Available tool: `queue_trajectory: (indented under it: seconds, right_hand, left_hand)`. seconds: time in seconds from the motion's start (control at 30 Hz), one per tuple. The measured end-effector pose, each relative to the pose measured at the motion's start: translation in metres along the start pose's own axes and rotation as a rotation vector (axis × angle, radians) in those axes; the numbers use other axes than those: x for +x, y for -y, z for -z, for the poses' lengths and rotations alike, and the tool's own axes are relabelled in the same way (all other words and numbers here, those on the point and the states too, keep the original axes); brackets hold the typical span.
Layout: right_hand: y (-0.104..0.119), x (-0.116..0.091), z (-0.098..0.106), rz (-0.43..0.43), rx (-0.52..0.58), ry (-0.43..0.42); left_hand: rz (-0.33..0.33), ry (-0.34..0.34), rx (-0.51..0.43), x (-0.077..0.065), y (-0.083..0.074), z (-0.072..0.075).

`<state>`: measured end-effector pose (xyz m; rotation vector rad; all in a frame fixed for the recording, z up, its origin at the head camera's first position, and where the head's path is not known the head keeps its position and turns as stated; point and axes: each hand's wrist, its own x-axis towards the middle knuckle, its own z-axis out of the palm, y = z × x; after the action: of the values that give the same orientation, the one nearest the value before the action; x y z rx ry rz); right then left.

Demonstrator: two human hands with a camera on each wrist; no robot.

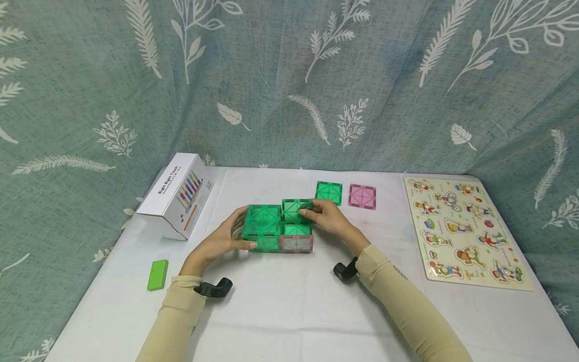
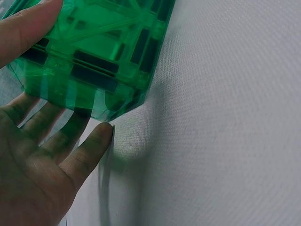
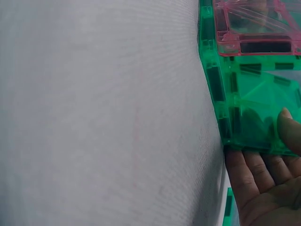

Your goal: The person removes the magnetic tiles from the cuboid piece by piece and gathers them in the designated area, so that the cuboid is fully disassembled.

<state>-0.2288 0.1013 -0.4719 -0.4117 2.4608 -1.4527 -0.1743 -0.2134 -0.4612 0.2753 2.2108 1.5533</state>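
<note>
A block of translucent green magnetic tiles [image 1: 264, 219] stands in the middle of the table in the head view, box-shaped at its left. My left hand [image 1: 218, 241] holds this left part, thumb at the front and fingers along the outer side. The left wrist view shows the green box [image 2: 89, 56] between thumb and fingers. A pink tile [image 1: 296, 244] stands upright at the front right of the block. My right hand [image 1: 331, 217] pinches a green magnetic tile [image 1: 291, 210] at the back right, its thumb [image 3: 289, 129] against the tile's face.
Behind the right hand lie a loose green tile [image 1: 328, 193] and a loose pink tile [image 1: 362, 196]. A picture puzzle board [image 1: 461, 232] lies at the right. On the left are a white printed box [image 1: 174, 196] and a small green block [image 1: 157, 275]. A leaf-patterned curtain [image 1: 280, 100] hangs behind.
</note>
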Motion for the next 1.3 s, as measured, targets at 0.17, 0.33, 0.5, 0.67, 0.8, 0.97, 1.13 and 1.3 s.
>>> queue_trajectory:
  seconds: [0.17,0.33,0.5,0.67,0.8,0.97,1.13,1.3]
  right_hand:
    - [0.0005,0.0004,0.0000,-0.007,0.018,0.003]
    - [0.0001,0.0010,-0.0004,-0.008,0.030,0.002]
    - [0.0001,0.0017,-0.0006,-0.008,0.016,0.000]
    - [0.0011,0.0023,-0.0002,-0.017,0.008,0.009]
    - [0.0017,0.0016,0.0008,-0.018,-0.007,0.003]
    - [0.0015,0.0022,0.0010,-0.008,-0.011,-0.007]
    - [-0.0002,0.0036,0.0003,-0.013,-0.001,-0.006]
    - [0.0001,0.0041,-0.0002,-0.040,-0.005,0.000]
  left_hand:
    - [0.005,-0.003,0.001,0.0001,0.0005,0.0000]
    - [0.009,-0.005,0.000,0.0003,0.0002,-0.0004]
    - [0.011,-0.008,0.004,0.0004,0.0003,-0.0005]
    - [0.006,-0.008,0.004,0.0003,0.0009,-0.0002]
    - [0.005,-0.007,0.003,0.0006,0.0005,-0.0003]
    - [0.000,-0.001,-0.003,0.0010,0.0000,0.0001]
    - [-0.002,0.000,0.000,0.0012,0.0002,0.0003]
    - [0.001,-0.003,0.000,0.0008,0.0003,0.0001]
